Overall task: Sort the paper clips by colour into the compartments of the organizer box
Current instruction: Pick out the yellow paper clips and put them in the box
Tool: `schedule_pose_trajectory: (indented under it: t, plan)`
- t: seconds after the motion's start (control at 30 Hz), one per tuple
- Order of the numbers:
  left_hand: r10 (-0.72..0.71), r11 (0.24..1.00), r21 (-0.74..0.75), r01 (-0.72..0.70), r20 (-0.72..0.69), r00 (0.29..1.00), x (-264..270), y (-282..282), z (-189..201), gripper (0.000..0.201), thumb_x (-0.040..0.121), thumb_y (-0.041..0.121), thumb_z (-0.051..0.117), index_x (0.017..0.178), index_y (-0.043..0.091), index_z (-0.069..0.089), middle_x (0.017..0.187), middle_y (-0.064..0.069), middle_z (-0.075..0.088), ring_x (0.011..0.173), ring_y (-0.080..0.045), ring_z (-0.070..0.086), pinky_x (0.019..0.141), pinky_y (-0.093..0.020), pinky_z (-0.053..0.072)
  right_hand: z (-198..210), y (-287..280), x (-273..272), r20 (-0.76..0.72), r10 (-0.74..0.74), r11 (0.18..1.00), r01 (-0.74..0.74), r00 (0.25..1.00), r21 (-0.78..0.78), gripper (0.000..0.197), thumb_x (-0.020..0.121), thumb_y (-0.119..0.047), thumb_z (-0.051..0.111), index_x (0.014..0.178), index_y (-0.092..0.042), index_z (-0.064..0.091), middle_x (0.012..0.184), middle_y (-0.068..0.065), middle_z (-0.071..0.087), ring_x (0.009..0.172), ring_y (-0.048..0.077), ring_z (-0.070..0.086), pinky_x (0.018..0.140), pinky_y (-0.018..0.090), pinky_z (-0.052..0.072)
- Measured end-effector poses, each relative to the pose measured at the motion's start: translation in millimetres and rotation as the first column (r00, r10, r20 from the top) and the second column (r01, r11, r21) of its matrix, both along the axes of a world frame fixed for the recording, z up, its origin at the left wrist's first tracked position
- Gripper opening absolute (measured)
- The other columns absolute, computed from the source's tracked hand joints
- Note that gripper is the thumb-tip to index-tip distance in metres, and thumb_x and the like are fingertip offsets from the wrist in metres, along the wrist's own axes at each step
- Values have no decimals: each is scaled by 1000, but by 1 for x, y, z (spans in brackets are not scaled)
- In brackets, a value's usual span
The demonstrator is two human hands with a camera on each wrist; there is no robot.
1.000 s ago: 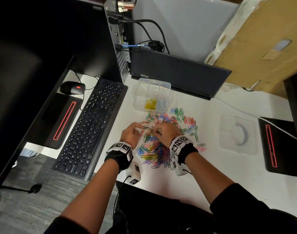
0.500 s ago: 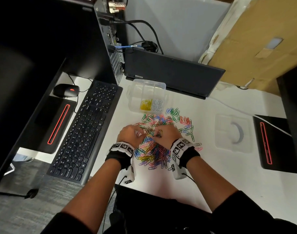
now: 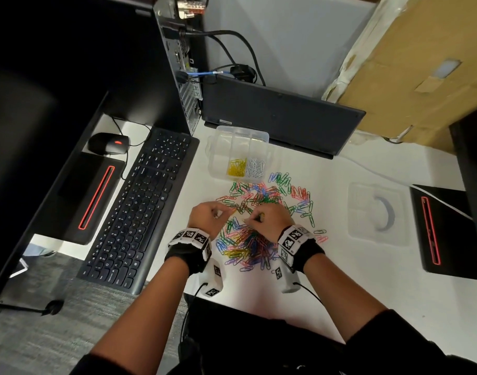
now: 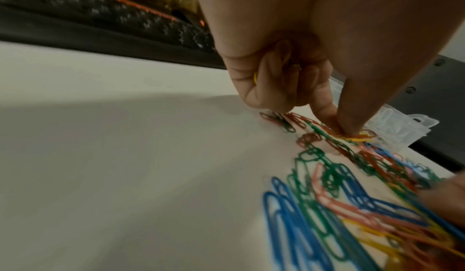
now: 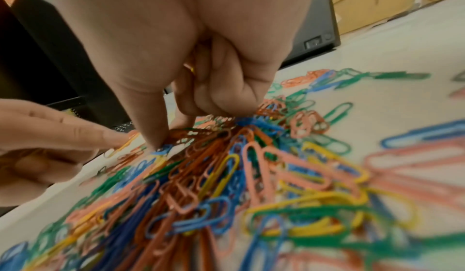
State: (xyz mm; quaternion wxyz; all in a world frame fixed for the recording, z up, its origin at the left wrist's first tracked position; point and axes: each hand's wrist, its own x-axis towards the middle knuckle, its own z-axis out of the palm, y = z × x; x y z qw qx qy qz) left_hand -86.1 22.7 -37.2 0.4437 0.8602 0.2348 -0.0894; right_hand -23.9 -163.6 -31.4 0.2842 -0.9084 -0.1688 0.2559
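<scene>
Paper clips [image 3: 261,220] lie heaped on the counter [image 3: 367,280] before the organizer box [image 3: 238,152]. Left wrist view: the left hand [image 4: 289,72] pinches a yellow clip [image 4: 357,137]. Right wrist view: the right hand [image 5: 201,56], its grip clenched around clips, digs into the heap.

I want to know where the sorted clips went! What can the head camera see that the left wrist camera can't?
Only the head view shows yellow clips and white clips inside the organizer box, and its lid.

Only the left wrist view shows the left hand pinching a yellow clip, more tucked in its curled fingers.

Both show the mixed pile, the keyboard and the right hand.
</scene>
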Motion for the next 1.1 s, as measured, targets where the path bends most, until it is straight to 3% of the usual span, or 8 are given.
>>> schedule_pose_trajectory:
  t: [0.13, 0.33, 0.47, 0.63, 0.73, 0.8, 0.93, 1.1]
  plan:
    - [-24, 999, -29, 24, -1, 1000, -1, 1, -2, 21, 84, 35, 73, 88, 14, 76, 85, 3, 70, 75, -11, 58, 71, -19, 44, 0, -8, 2, -51, 53, 999, -54, 997, -9, 17, 82, -33, 77, 77, -17, 76, 80, -6, 72, 72, 8, 64, 70, 28, 55]
    - [-31, 997, -74, 28, -36, 999, -2, -2, -1, 24, 82, 33, 75, 93, 12, 77, 91, -3, 73, 85, -15, 66, 83, -25, 52, 5, -11, 6, -1, -9, 1000, 9, 1000, -24, 12, 87, -19, 67, 80, -19, 76, 89, -5, 74, 79, 12, 67, 76, 31, 57]
    - [-49, 990, -132, 45, -29, 998, -3, 1, -2, 24, 82, 31, 75, 94, 11, 77, 93, -6, 74, 91, -20, 68, 88, -29, 53, 10, -21, 8, 64, -111, 994, 112, 992, -7, 9, 88, -17, 66, 87, -18, 74, 94, -4, 73, 74, 9, 64, 69, 25, 54]
    - [-92, 977, -196, 88, -12, 996, -3, -5, 0, 17, 77, 35, 79, 89, 22, 79, 86, -1, 75, 89, -19, 69, 88, -37, 55, 17, -11, -3, 86, -45, 998, 47, 995, -29, 15, 78, -41, 77, 80, -27, 72, 79, -12, 69, 69, 6, 62, 64, 24, 53]
    - [-93, 983, -157, 91, -3, 996, -3, -8, 0, 20, 78, 38, 77, 76, 19, 78, 64, 6, 69, 67, -10, 63, 72, -28, 55, 15, 4, -11, 103, 67, 986, -50, 992, -162, 21, 77, -44, 77, 81, -24, 74, 80, -11, 69, 72, 9, 63, 69, 27, 55]
    - [-100, 987, -127, 98, -8, 995, -5, -8, 2, 18, 80, 36, 77, 71, 20, 76, 49, 17, 57, 53, 0, 50, 61, -17, 44, 15, 10, -13, 114, 85, 979, -61, 990, -194, 15, 82, -36, 75, 80, -21, 75, 83, -7, 71, 75, 14, 66, 71, 32, 58]
    - [-62, 979, -194, 56, -27, 998, -6, -4, 2, 17, 77, 27, 80, 89, 15, 79, 77, 10, 72, 70, 2, 63, 73, -14, 51, 11, 5, -9, 57, 44, 990, -36, 997, -138, 13, 85, -26, 71, 74, -19, 75, 79, -7, 71, 71, 13, 66, 71, 35, 59]
    - [-63, 984, -168, 55, -46, 997, -5, -6, 1, 22, 73, 27, 83, 87, 12, 78, 77, 6, 70, 72, -1, 63, 69, -8, 48, 11, -11, -3, -73, -9, 999, 11, 997, 34, 14, 88, -26, 69, 82, -14, 73, 90, -3, 72, 88, 14, 66, 81, 31, 53]
